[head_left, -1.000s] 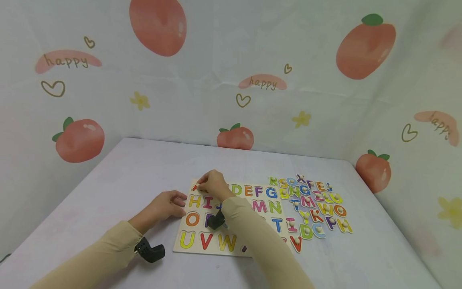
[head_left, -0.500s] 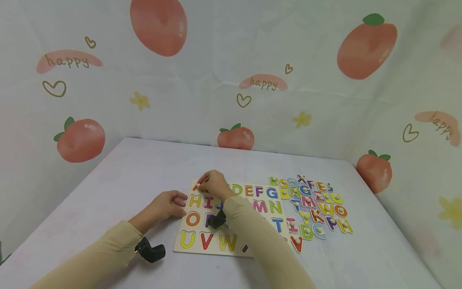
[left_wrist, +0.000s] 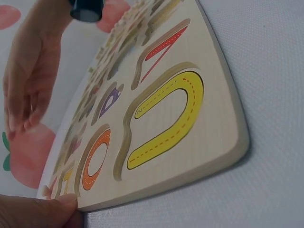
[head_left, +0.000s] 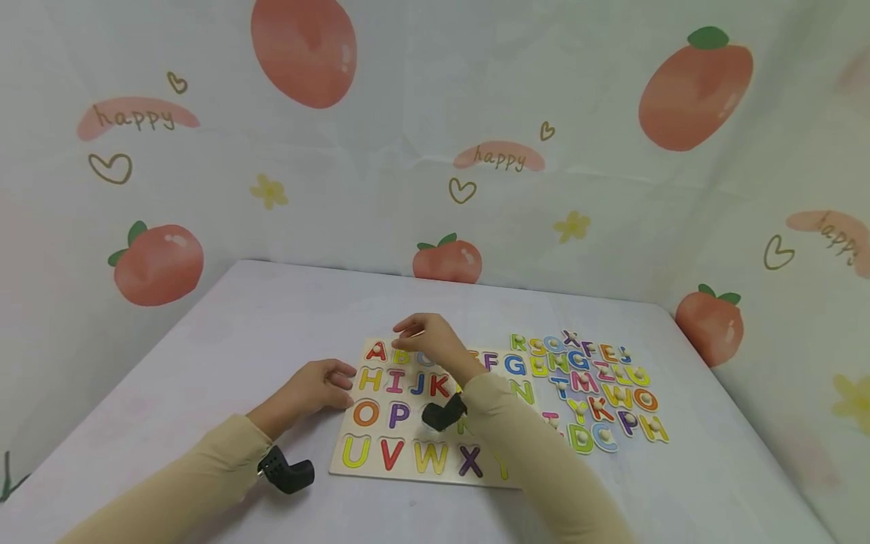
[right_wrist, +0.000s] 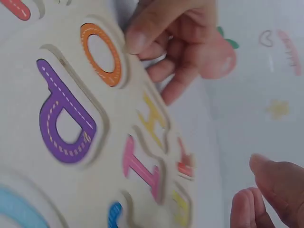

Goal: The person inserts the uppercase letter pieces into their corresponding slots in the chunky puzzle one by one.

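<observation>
In the head view, a pale wooden, rectangular alphabet board (head_left: 374, 468) lies on the white-covered bench (head_left: 306, 302). A red A-shaped piece with a small round knob (head_left: 376, 351) sits in the board's top-left recess. The left hand (head_left: 318, 387) touches the board's left edge. The right hand (head_left: 435, 340) is above the top row near B and C. Multicoloured knobbed letter pieces (head_left: 581, 381) lie loose to the board's right.

In the left wrist view, the left thumb meets the board's edge near the orange O-shaped recess (left_wrist: 96, 160); the right hand hangs beyond.

In the right wrist view, the right grip holds nothing, thumb and fingers apart. The left thumb rests against the edge beside the O, its fingers loosely bent, not closed around the board.
</observation>
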Available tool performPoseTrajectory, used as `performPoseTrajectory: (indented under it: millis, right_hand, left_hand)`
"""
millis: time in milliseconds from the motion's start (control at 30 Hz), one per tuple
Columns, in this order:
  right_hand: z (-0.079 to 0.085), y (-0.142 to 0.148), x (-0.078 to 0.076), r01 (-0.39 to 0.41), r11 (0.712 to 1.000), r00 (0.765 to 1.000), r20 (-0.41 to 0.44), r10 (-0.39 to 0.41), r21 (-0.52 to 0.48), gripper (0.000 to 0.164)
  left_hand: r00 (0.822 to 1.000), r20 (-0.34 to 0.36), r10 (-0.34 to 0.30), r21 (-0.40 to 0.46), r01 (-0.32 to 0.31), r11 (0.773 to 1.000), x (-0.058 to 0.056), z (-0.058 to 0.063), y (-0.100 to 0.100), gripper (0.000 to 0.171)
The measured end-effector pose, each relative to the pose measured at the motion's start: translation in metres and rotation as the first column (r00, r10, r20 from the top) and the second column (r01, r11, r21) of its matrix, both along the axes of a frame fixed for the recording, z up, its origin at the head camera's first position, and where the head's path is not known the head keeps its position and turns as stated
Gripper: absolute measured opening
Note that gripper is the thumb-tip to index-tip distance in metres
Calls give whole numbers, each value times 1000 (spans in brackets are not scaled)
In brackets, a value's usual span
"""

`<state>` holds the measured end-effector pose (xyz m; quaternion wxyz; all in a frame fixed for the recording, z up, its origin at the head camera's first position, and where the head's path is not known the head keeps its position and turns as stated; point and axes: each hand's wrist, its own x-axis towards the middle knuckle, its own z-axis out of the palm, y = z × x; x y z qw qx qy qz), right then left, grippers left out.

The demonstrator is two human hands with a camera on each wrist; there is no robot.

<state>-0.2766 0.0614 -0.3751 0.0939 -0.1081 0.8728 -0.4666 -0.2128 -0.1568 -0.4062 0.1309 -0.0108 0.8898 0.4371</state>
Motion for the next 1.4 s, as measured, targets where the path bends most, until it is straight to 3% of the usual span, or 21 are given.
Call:
performPoseTrajectory:
  millis: [233,433,767,1067,1400]
  right_hand:
    - [16,50,7,3,996,999,-39,-6,-86,30]
    - [23,95,20,42,994,993,-108,-53,-100,29]
    - [33,165,44,180,982,974,-125,-187,-66,36]
    - [17,205,48,230,971,969,-78,-235,-64,49]
    - [-5,220,35,287,958,958,21,-287,-17,47]
  left_hand:
    - [1000,0,6,4,-6,1000,-2,-2,1,49]
    - [1000,-1,7,-4,-7,1000,-1,-2,-1,50]
    - [1000,-12,-9,1,9,1000,-2,-4,-2,50]
    - [1000,-4,-6,9,6,1000,-1,-2,-2,52]
    - [1000,-7,-4,18,4,1000,-1,-4,-2,51]
